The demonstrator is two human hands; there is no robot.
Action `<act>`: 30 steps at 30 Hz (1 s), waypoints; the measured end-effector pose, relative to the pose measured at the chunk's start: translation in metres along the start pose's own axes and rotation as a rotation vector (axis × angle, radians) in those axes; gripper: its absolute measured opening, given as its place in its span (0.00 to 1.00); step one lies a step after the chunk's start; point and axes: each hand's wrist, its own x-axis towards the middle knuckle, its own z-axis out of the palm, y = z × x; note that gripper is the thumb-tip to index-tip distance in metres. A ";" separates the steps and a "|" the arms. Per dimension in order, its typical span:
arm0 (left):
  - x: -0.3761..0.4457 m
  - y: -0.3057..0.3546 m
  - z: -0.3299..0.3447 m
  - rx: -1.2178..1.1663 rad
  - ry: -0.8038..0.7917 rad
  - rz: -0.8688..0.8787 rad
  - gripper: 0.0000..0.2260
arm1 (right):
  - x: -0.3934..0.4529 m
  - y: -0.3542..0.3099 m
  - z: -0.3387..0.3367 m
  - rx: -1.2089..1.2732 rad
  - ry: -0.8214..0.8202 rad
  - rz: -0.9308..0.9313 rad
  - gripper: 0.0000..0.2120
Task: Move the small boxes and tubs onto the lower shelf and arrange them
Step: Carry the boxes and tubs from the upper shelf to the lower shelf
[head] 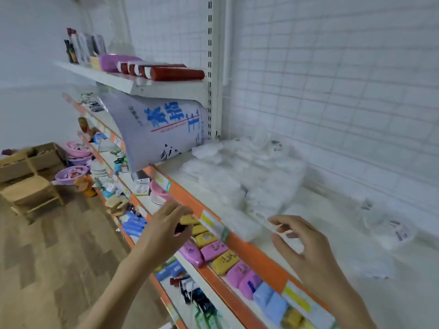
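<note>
Small yellow, pink and blue boxes point(215, 251) lie in a row on the lower shelf point(190, 264). My left hand point(166, 225) hovers over the far end of that row. A small pink and dark box point(179, 230) peeks from under its curled fingers. Clear plastic tubs and packs point(237, 186) are heaped on the shelf above point(327, 222), which has an orange front edge. My right hand point(306, 248) is at that shelf's front, its fingers curled around the blurred edge of a clear pack point(266, 220). I cannot tell whether they grip it.
A big white sack point(161, 129) with blue print leans on the upper shelf at the left. Red tubes point(175, 73) lie on a higher white shelf. Further lower shelves hold mixed goods. Wooden stools point(31, 193), cardboard boxes and pink basins point(71, 175) stand on the floor at the left.
</note>
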 end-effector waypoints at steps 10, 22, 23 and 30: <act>0.192 -0.038 0.025 -0.070 -0.029 0.255 0.13 | 0.131 0.045 -0.018 -0.185 0.093 0.146 0.13; 0.359 -0.075 0.101 -0.162 -0.401 0.459 0.24 | 0.258 0.086 0.043 -0.578 0.266 0.590 0.32; 0.366 -0.074 0.107 -0.187 -0.423 0.465 0.25 | 0.265 0.088 0.046 -0.592 0.281 0.646 0.34; 0.388 -0.058 0.142 -0.240 -0.493 0.437 0.29 | 0.274 0.098 0.057 -0.764 0.298 0.832 0.31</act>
